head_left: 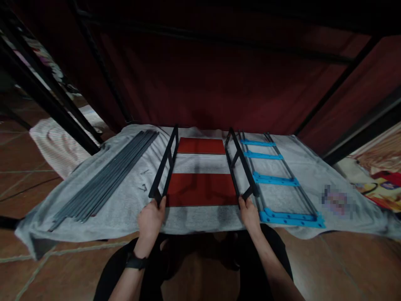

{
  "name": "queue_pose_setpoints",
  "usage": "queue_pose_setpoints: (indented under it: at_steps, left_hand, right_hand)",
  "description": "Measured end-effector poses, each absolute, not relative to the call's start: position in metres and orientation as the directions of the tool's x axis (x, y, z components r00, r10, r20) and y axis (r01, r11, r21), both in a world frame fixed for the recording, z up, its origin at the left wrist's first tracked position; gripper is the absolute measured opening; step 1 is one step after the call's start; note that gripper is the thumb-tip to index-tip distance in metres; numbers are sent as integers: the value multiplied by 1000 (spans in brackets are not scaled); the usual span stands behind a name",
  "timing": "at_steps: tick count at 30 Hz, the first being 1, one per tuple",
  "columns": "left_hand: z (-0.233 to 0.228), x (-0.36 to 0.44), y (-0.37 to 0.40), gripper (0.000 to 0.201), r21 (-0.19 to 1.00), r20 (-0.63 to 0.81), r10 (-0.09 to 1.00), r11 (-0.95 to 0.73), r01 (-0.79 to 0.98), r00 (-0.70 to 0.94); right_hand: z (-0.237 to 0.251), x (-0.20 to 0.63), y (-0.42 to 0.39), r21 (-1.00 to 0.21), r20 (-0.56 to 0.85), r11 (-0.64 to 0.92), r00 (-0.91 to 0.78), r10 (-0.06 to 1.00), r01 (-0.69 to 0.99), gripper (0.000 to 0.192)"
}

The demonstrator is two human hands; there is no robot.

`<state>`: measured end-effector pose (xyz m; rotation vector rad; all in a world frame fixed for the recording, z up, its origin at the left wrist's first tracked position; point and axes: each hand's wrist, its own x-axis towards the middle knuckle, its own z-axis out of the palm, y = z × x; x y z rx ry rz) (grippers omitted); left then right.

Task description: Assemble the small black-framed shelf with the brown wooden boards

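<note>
Two black metal side frames stand upright on a grey cloth (200, 219), one on each side of a red fabric panel (200, 189) with a pale band across it. My left hand (150, 219) grips the near end of the left frame (164, 169). At the near end of the right frame (240, 167), my right hand (249, 211) holds on in the same way. Both frames run away from me, roughly parallel.
A bundle of grey rods (108, 177) lies on the cloth at left, with small screws (143, 187) beside it. A frame with blue plastic brackets (275, 179) lies flat at right. Black poles and dark red fabric enclose the space behind. Tiled floor surrounds the cloth.
</note>
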<state>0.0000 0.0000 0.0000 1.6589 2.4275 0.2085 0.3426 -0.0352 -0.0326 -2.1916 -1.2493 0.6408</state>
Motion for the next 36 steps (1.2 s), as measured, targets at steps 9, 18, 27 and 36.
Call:
queue_pose_setpoints:
  at_steps: [9, 18, 27, 36]
  left_hand:
    - [-10, -8, -3, 52, 283, 50, 943, 303, 910, -330]
    - [-16, -16, -3, 51, 317, 78, 952, 258, 912, -297]
    - [-18, -13, -3, 50, 255, 97, 954, 251, 934, -283]
    - [-17, -15, -2, 48, 345, 37, 966, 228, 911, -256]
  right_hand:
    - [-50, 355, -37, -696, -50, -306, 381, 923, 650, 46]
    - [-61, 367, -41, -544, 131, -179, 294, 947, 820, 49]
    - [-54, 365, -42, -467, 129, -181, 268, 955, 866, 43]
    - [-57, 370, -42, -557, 107, -179, 284, 953, 811, 47]
